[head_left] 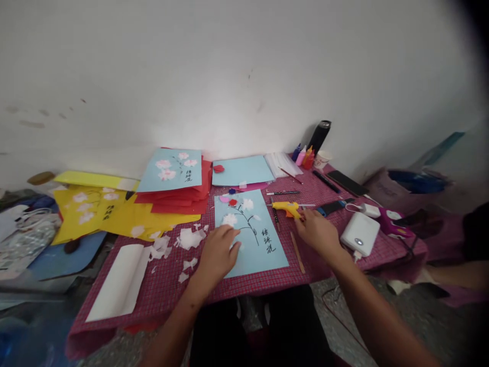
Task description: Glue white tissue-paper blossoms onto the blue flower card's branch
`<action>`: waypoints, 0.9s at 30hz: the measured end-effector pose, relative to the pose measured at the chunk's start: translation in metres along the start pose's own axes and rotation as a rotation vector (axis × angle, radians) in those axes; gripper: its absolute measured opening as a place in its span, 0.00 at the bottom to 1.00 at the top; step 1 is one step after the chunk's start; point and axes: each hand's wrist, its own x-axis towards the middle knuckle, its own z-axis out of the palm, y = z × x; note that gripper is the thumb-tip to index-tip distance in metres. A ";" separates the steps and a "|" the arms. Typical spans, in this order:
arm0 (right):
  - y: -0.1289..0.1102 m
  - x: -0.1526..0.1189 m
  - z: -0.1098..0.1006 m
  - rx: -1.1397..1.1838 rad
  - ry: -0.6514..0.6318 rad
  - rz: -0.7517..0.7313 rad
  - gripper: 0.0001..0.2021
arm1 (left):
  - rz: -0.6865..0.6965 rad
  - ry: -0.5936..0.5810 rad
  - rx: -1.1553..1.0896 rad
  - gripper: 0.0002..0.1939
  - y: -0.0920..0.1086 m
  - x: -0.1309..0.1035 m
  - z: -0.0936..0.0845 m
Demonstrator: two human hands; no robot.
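A light blue sheet [244,260] lies in front of me, with a drawn dark branch, white paper flowers [248,204] and black written characters. My left hand [219,252] rests over its left side, fingers apart, just below a white flower [229,219]; whether anything is under the fingers is hidden. My right hand [315,230] is at the handle of a yellow glue gun [288,208], fingers curled against it. The gun's nozzle points left, towards the sheet. Small dabs of red [233,202], pink and dark blue sit at the sheet's top left edge.
Torn white paper [189,237] and a folded white sheet [119,283] lie left. Behind are stacked red and blue sheets [179,196]. At the right are a power bank [360,233], phone [347,183], paint bottles [307,157] and a black flask [320,136]. Another person's arm [458,274] shows far right.
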 end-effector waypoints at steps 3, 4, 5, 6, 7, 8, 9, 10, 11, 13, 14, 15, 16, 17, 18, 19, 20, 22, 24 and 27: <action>-0.019 -0.003 -0.008 0.096 -0.027 -0.189 0.13 | 0.013 -0.114 0.063 0.14 0.010 0.057 0.014; -0.028 -0.003 -0.009 0.123 -0.067 -0.263 0.13 | 0.013 -0.151 0.094 0.13 0.012 0.071 0.019; -0.036 -0.003 -0.009 0.131 -0.108 -0.322 0.13 | 0.000 -0.168 0.129 0.13 0.013 0.082 0.024; -0.045 -0.002 -0.008 0.115 -0.140 -0.360 0.14 | -0.002 -0.190 0.159 0.12 0.014 0.090 0.029; -0.054 0.000 -0.006 0.086 -0.175 -0.377 0.15 | -0.005 -0.209 0.184 0.12 0.015 0.096 0.033; -0.061 0.001 -0.004 0.057 -0.203 -0.388 0.16 | -0.007 -0.222 0.203 0.12 0.014 0.099 0.036; -0.067 0.003 -0.002 0.029 -0.226 -0.392 0.16 | -0.007 -0.233 0.216 0.12 0.014 0.100 0.040; -0.071 0.005 0.000 0.011 -0.242 -0.392 0.17 | -0.009 -0.238 0.224 0.12 0.013 0.101 0.042; -0.075 0.007 0.001 0.003 -0.248 -0.393 0.17 | -0.010 -0.240 0.230 0.13 0.012 0.101 0.044; -0.078 0.010 0.004 0.005 -0.245 -0.390 0.17 | -0.014 -0.239 0.232 0.12 0.009 0.101 0.047; -0.078 0.011 0.005 0.010 -0.240 -0.388 0.18 | -0.015 -0.240 0.230 0.12 0.008 0.101 0.048; -0.078 0.012 0.006 0.016 -0.237 -0.389 0.18 | -0.014 -0.240 0.226 0.11 0.007 0.101 0.048; -0.078 0.012 0.007 0.019 -0.237 -0.389 0.18 | -0.012 -0.241 0.221 0.11 0.006 0.102 0.049; -0.077 0.012 0.008 0.022 -0.238 -0.391 0.18 | -0.008 -0.242 0.216 0.11 0.006 0.102 0.049; -0.077 0.012 0.008 0.026 -0.236 -0.392 0.17 | -0.003 -0.242 0.210 0.11 0.005 0.103 0.050; -0.076 0.012 0.009 0.029 -0.231 -0.394 0.17 | 0.002 -0.240 0.206 0.11 0.005 0.103 0.050; -0.076 0.012 0.010 0.032 -0.224 -0.395 0.17 | 0.006 -0.239 0.202 0.11 0.005 0.104 0.050; -0.076 0.012 0.013 0.040 -0.209 -0.398 0.17 | 0.012 -0.237 0.191 0.10 0.005 0.104 0.050; -0.076 0.012 0.014 0.049 -0.207 -0.402 0.17 | 0.013 -0.238 0.175 0.10 0.006 0.104 0.051; -0.076 0.013 0.016 0.061 -0.209 -0.408 0.17 | -0.001 -0.239 0.159 0.11 0.007 0.105 0.052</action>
